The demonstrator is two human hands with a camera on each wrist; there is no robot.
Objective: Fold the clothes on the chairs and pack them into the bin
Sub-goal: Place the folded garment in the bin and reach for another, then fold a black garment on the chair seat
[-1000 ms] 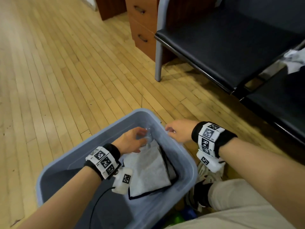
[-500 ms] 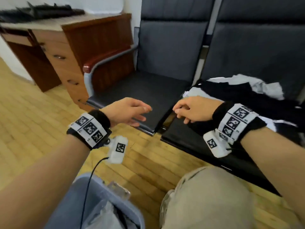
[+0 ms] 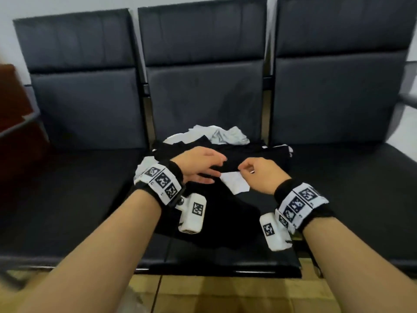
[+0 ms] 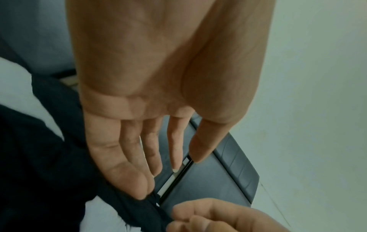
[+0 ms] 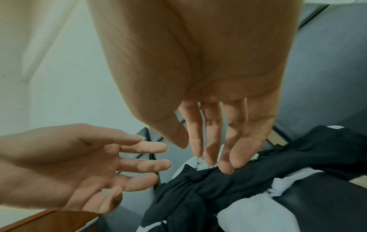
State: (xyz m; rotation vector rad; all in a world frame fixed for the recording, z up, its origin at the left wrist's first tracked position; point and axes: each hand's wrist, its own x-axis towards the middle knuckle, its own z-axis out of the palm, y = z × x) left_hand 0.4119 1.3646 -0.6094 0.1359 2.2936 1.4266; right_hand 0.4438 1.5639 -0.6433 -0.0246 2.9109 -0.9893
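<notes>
2 hands (image 3: 222, 169) over black-and-white clothes (image 3: 225, 204), middle chair (image 3: 225, 265).

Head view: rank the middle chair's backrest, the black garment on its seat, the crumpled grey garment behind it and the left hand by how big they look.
1. middle chair's backrest
2. black garment
3. and 4. grey garment and left hand: they look alike, and the hand is nearer the camera, so I won't rank them.
</notes>
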